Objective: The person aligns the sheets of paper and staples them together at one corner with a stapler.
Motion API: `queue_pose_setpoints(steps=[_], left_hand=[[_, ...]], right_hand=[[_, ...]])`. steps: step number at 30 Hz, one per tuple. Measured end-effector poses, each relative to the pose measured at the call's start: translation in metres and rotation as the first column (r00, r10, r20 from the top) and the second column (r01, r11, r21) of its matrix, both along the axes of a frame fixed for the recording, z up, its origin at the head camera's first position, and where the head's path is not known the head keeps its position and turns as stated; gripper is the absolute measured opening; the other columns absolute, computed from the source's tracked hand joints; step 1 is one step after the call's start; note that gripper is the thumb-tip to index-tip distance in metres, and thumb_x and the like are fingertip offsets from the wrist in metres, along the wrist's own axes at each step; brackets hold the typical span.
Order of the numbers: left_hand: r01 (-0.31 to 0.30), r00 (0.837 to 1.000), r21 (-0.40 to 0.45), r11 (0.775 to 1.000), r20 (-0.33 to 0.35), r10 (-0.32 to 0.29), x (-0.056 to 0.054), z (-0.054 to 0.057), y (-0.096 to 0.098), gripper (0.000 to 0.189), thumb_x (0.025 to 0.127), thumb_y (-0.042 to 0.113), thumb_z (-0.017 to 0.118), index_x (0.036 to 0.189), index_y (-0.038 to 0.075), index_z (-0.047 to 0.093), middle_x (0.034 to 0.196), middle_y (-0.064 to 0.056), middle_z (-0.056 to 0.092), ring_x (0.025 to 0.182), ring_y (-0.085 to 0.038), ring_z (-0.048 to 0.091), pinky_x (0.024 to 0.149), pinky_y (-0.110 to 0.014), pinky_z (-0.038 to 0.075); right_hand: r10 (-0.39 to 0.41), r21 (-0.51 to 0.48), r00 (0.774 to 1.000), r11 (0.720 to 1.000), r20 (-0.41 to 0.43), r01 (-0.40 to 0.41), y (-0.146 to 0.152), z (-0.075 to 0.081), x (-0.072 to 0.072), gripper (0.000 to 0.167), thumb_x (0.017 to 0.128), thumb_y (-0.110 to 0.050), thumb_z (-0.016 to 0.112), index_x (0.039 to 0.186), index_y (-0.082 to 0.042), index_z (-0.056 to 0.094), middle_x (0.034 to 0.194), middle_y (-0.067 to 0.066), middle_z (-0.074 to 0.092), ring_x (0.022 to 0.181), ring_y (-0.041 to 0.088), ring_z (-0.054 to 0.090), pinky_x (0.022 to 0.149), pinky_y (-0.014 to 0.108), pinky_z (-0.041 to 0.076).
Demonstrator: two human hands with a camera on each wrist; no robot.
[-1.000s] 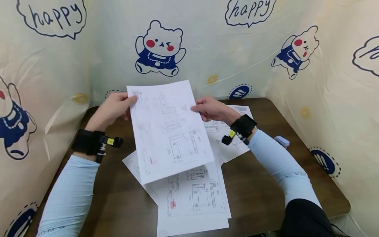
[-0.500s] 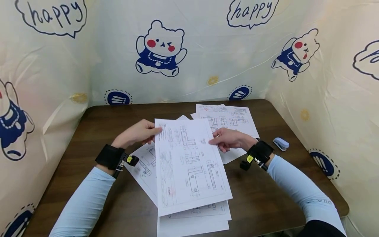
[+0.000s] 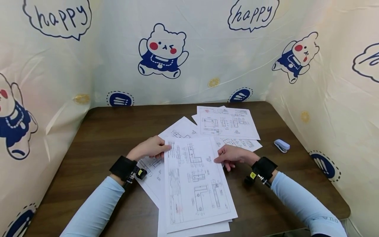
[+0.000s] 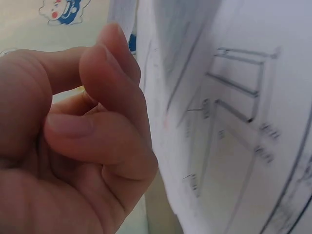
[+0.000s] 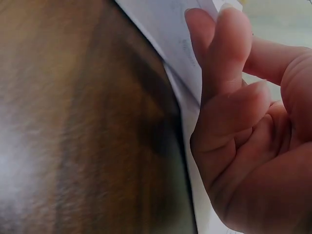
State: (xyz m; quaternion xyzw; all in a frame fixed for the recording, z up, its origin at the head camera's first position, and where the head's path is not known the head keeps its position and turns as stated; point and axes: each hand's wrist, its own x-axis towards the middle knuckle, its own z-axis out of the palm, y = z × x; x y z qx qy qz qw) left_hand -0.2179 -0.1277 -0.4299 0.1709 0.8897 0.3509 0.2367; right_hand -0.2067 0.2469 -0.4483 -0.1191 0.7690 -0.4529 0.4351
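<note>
A printed sheet of paper (image 3: 185, 184) with technical drawings lies low over other sheets at the front middle of the table. My left hand (image 3: 152, 147) pinches its left edge near the top, thumb on the printed face. On the opposite edge my right hand (image 3: 234, 156) pinches the sheet between thumb and forefinger. In the left wrist view the left hand (image 4: 92, 122) has its other fingers curled, close beside the paper (image 4: 234, 117). The right wrist view has the right hand (image 5: 248, 107) at the paper's edge (image 5: 180, 44), above the dark wood.
A slanted drawing sheet (image 3: 151, 184) lies partly under the held one. Behind it, more printed sheets (image 3: 228, 123) overlap at the back right. A light blue stapler (image 3: 282, 145) rests on the brown table (image 3: 118, 131) to the right. Patterned curtains stand around three sides.
Both hands have brought the held sheet down and toward me, slightly right, from raised and tilted to nearly flat over the lower sheets. Their grip on its edges stays.
</note>
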Motion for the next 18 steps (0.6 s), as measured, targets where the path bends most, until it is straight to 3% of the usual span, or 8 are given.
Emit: queue_pose_setpoints(steps=[6, 10, 18], left_hand=[[0.005, 0.999, -0.048, 0.999, -0.054, -0.008, 0.003, -0.012, 0.007, 0.030, 0.096, 0.035, 0.062, 0.078, 0.013, 0.069, 0.059, -0.003, 0.057, 0.051, -0.018, 0.054, 0.047, -0.024, 0.035], [-0.025, 0.997, -0.094, 0.995, -0.079, 0.017, 0.008, -0.016, 0.011, 0.029, 0.096, 0.034, 0.061, 0.079, 0.012, 0.068, 0.058, -0.003, 0.057, 0.050, -0.017, 0.056, 0.047, -0.024, 0.039], [-0.072, 0.986, -0.175, 0.982, -0.160, 0.044, 0.012, -0.020, 0.015, 0.034, 0.094, 0.034, 0.064, 0.069, 0.011, 0.066, 0.056, -0.001, 0.054, 0.045, -0.015, 0.052, 0.042, -0.022, 0.031]], right_hand=[[0.006, 0.060, 0.997, 0.998, -0.076, -0.002, -0.002, -0.007, 0.008, 0.029, 0.090, -0.025, 0.071, 0.076, -0.001, 0.060, 0.065, 0.012, 0.070, 0.044, 0.015, 0.062, 0.037, 0.022, 0.036], [0.027, 0.113, 0.989, 0.993, -0.145, -0.011, -0.006, -0.007, 0.012, 0.033, 0.090, -0.026, 0.070, 0.072, -0.001, 0.059, 0.063, 0.012, 0.069, 0.043, 0.016, 0.062, 0.036, 0.021, 0.034], [0.092, 0.282, 0.962, 0.959, -0.257, -0.017, -0.011, 0.000, 0.021, 0.038, 0.091, -0.033, 0.069, 0.065, -0.005, 0.065, 0.053, 0.007, 0.065, 0.040, 0.015, 0.058, 0.037, 0.023, 0.035]])
